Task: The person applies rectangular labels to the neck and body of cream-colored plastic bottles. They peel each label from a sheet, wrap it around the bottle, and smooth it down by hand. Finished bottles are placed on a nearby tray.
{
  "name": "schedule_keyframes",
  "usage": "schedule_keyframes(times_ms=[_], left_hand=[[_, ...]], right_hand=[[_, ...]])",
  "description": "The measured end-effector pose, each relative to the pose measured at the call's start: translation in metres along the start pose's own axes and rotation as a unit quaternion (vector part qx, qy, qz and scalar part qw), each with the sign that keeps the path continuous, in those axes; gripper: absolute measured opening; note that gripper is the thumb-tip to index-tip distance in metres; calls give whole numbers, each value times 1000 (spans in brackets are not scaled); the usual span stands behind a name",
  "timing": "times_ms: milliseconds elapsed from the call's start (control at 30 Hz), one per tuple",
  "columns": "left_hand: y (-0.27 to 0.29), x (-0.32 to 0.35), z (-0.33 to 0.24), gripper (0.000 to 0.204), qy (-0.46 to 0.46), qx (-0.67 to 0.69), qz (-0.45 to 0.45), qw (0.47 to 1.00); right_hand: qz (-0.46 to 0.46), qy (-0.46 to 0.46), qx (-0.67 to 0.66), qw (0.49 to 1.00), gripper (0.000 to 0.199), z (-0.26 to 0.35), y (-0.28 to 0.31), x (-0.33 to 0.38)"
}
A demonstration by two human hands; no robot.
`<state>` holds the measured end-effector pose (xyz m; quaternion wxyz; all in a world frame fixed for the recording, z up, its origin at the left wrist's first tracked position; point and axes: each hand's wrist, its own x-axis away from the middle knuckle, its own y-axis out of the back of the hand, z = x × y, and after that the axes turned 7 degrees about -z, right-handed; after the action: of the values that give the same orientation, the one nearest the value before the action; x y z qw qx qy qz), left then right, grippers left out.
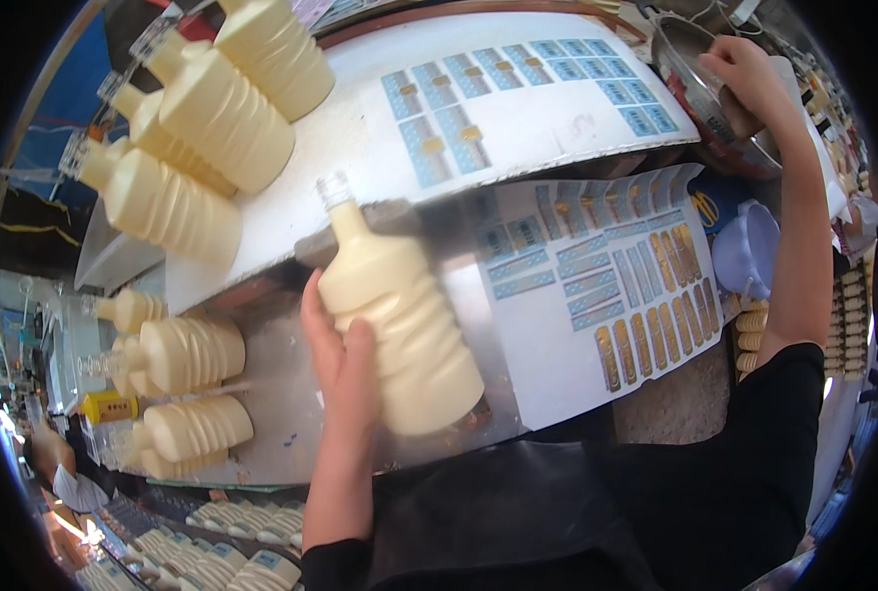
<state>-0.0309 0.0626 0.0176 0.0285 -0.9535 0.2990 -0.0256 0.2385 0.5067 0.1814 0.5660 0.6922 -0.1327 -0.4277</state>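
Observation:
My left hand (342, 364) is wrapped round the side of a cream plastic bottle (399, 325) with ribbed walls and a clear threaded neck. The bottle leans slightly, neck away from me, above the metal work surface. Far to the right, my right hand (744, 74) reaches over a round metal pan (690, 64). Its fingers are closed, and a brownish piece (739, 116) shows below them; I cannot make out what it is. Between the hands lies a white sheet (527, 374) bearing rows of blue and gold labels (646, 340).
Blue labels (429, 143) lie in rows on a raised white board (350, 138). Several cream bottles (222, 108) stand at its left end, others (193, 355) below. A lilac bucket (747, 251) and yellow-handled scissors (705, 209) are at the right. Labelled bottles (222, 566) fill the lower left.

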Motion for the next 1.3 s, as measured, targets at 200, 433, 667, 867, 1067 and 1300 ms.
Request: schedule_keyframes(times_ms=[200,433,667,867,1067,1300], left_hand=[[1,4,-7,74,-54,-68,-27,996],[-4,0,-30,65,-4,61,-22,998],[-10,-23,-17,56,57,-87,-18,994],[-12,-25,-7,43,46,-27,-13,998],[-10,-25,1,42,34,17,-13,999],[-11,-23,-10,39,-25,16,-30,999]], right_hand=[[184,123,-396,891,22,203,-4,63],[250,-40,-588,768,22,301,-44,114],[216,-111,-573,783,26,309,-80,141],[182,-102,-588,782,22,314,-85,147],[178,-162,-688,685,35,305,-103,141],[203,-114,-602,764,39,312,-98,142]])
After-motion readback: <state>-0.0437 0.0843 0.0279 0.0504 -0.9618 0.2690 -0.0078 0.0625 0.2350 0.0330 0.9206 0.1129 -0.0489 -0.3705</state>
